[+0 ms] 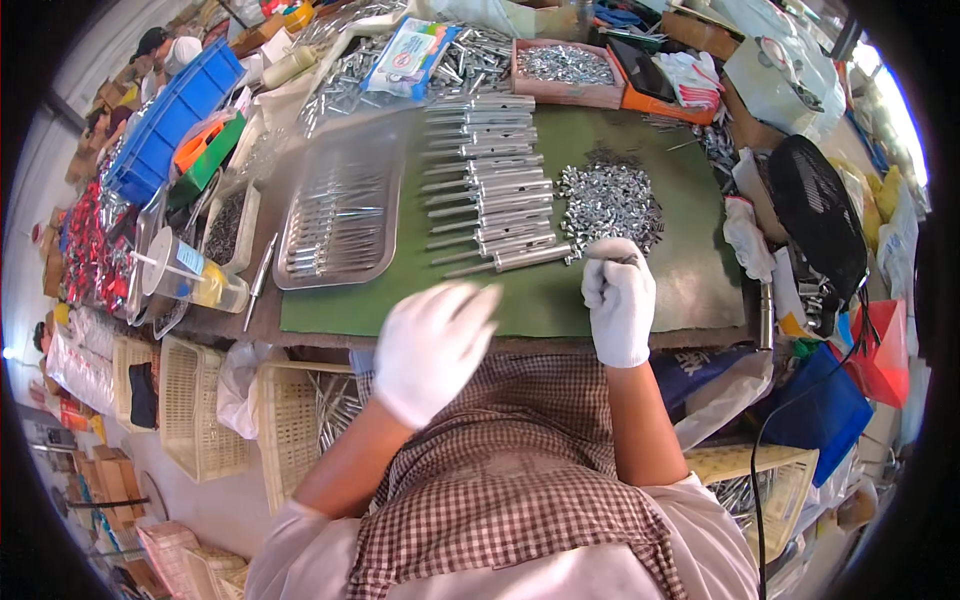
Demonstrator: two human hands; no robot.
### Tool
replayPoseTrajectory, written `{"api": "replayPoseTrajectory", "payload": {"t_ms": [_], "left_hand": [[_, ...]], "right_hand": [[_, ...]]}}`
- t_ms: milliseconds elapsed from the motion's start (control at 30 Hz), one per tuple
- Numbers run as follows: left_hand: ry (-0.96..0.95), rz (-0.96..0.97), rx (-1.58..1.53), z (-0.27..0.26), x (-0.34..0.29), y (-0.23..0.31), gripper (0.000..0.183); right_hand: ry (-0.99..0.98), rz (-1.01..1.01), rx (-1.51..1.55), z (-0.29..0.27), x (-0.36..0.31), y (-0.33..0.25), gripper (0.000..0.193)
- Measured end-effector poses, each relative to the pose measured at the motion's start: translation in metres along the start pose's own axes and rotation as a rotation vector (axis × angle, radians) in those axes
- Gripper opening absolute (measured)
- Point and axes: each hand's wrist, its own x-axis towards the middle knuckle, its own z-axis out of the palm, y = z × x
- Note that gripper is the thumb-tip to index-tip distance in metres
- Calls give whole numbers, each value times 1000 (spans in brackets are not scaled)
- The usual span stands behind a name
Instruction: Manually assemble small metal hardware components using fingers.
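Observation:
My left hand (435, 348), in a white glove, hovers at the front edge of the green mat (345, 308). Its fingers stretch out to the right, slightly blurred, and nothing shows in them. My right hand (621, 303), also gloved in white, is closed with its fingers curled in at the near side of a pile of small metal parts (606, 205). Whatever it may hold is hidden. A column of metal tubes with thin rods (510, 190) lies left of the pile, the nearest one (530, 258) ending close to my right hand.
A metal tray (385, 262) holding thin pointed rods lies left of the tubes. Behind are a pink box of small parts (522, 88) and a wipes packet (410, 58). A plastic cup (232, 294) stands far left, a black mesh piece (815, 215) far right.

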Motion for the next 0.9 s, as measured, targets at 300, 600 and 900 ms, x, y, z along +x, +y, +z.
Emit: {"api": "replayPoseTrajectory", "payload": {"t_ms": [300, 600, 900], "left_hand": [[-79, 101, 245, 67, 69, -14, 22], [59, -212, -195, 34, 46, -23, 30], [-293, 164, 92, 22, 57, 12, 29]], "right_hand": [[65, -94, -42, -11, -14, -10, 33], [-38, 129, -332, -4, -27, -28, 35], [-124, 340, -501, 0, -30, -33, 29]]}}
